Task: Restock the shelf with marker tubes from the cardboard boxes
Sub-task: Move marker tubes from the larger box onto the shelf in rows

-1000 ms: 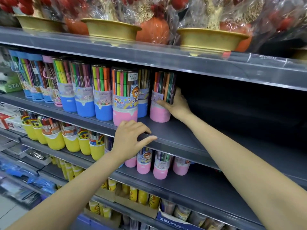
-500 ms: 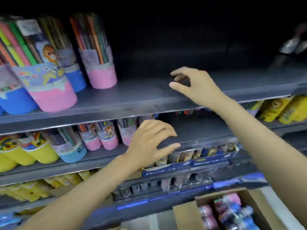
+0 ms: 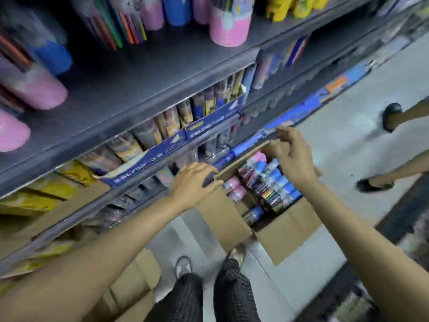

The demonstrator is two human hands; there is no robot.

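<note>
An open cardboard box (image 3: 285, 231) sits on the floor against the shelving, filled with several marker tubes (image 3: 269, 182) with pink and blue caps lying on their sides. My left hand (image 3: 193, 183) hovers over the box's left flap with relaxed, slightly curled fingers and holds nothing. My right hand (image 3: 293, 156) is above the box's far corner, its fingers loosely spread and empty. Pink and blue marker tubes (image 3: 228, 24) stand on the grey shelf (image 3: 130, 89) at the top of the view.
Lower shelves hold blue display trays (image 3: 204, 126) of packaged pens and yellow packs (image 3: 46, 196). A second cardboard box (image 3: 137, 282) lies by my feet. Another person's legs and black shoes (image 3: 392, 116) are on the floor at the right. A dark mat (image 3: 404, 210) lies beyond.
My view has dropped from the shelf to the floor box. Both hands have come down from the shelf edge to just above the open box.
</note>
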